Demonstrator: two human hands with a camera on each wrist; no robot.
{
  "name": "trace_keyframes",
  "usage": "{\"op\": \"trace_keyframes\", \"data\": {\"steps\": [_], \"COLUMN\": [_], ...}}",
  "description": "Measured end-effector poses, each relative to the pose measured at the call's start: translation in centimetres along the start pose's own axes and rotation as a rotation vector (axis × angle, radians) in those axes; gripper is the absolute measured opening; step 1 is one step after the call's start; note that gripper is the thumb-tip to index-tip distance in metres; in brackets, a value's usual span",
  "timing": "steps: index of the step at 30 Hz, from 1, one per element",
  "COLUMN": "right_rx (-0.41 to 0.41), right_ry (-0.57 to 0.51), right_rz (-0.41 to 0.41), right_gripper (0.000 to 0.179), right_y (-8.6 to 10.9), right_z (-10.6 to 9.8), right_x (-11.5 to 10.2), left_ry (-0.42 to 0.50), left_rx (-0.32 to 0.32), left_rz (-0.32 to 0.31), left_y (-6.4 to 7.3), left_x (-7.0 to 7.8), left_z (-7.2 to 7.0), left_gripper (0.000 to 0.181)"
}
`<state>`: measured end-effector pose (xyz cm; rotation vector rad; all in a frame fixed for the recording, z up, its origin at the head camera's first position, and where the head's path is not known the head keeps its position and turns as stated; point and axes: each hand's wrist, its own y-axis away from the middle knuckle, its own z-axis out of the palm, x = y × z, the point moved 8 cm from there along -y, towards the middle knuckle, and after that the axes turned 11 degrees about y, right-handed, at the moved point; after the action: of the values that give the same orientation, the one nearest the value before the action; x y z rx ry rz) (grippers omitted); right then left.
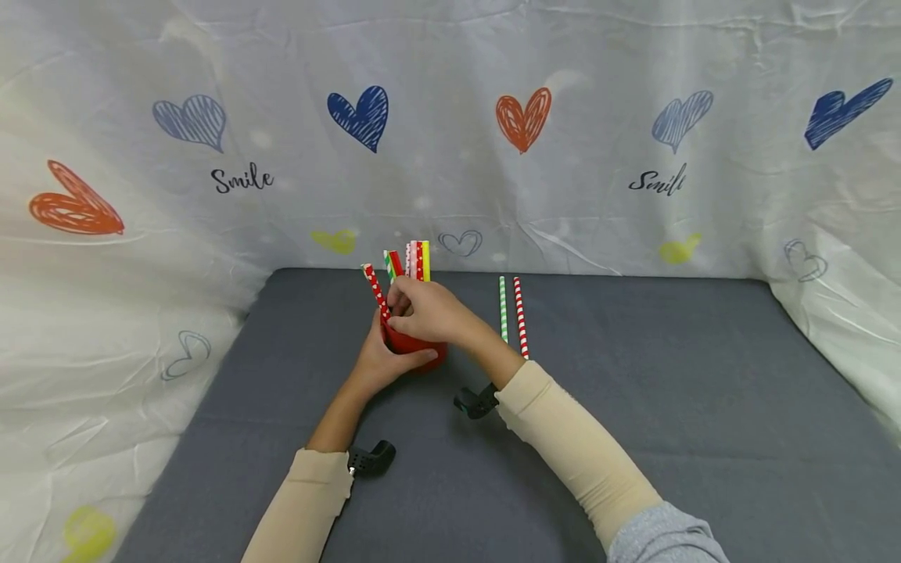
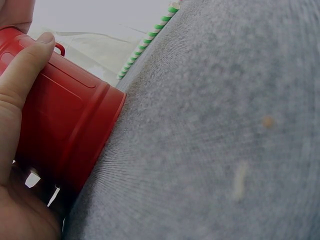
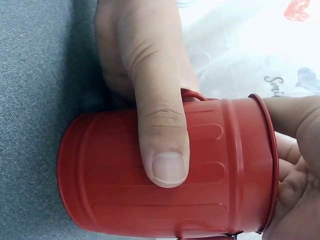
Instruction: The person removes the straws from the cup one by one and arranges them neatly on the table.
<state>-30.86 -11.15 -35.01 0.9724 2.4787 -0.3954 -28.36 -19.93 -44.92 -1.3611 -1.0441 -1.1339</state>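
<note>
A small red metal bucket (image 3: 205,165) with side handles stands upright on the grey cloth. My left hand (image 1: 383,356) grips it from the left, the thumb (image 3: 167,145) lying across its ribbed wall. Several patterned paper straws (image 1: 420,258) stick up out of the bucket, among them pink, yellow and green-striped ones. At the rim, my right hand (image 1: 425,313) has its fingers curled and pinches a red paper straw with white dots (image 1: 375,289), which leans left. The straw's lower end is hidden by the hands and bucket.
Right of the bucket, a green-striped straw (image 1: 503,305) and a red-striped straw (image 1: 519,313) lie side by side, partly behind my right forearm. A grey cloth (image 1: 669,407) covers the table. Behind it hangs a white curtain (image 1: 436,172) with printed hearts.
</note>
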Motion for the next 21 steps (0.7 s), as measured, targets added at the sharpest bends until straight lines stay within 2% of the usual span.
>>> {"op": "trace_keyframes", "data": {"steps": [2,7,15,21], "right_rx": [-0.003,-0.040,-0.084,-0.139], "right_ry": [0.024,0.067,0.021,0.089], "right_rz": [-0.016,-0.059,-0.103,-0.128], "right_gripper": [0.014,0.013,0.014,0.009], "right_y": [0.0,0.1,0.3,-0.1], "right_z": [0.0,0.1,-0.1,0.0], "right_x": [-0.1,-0.1,-0.2,-0.5], "left_ry": [-0.004,0.014,0.007,-0.014], "left_rx": [0.005,0.000,-0.014,-0.019], "left_rz": [0.000,0.004,-0.013,-0.009], "left_y": [-0.1,-0.1,0.7,0.9], "left_x": [-0.5,-0.4,2.6,3.0], "left_z": [-0.2,0.0,0.8,0.9], "left_gripper": [0.092,0.094,0.091,0.091]}}
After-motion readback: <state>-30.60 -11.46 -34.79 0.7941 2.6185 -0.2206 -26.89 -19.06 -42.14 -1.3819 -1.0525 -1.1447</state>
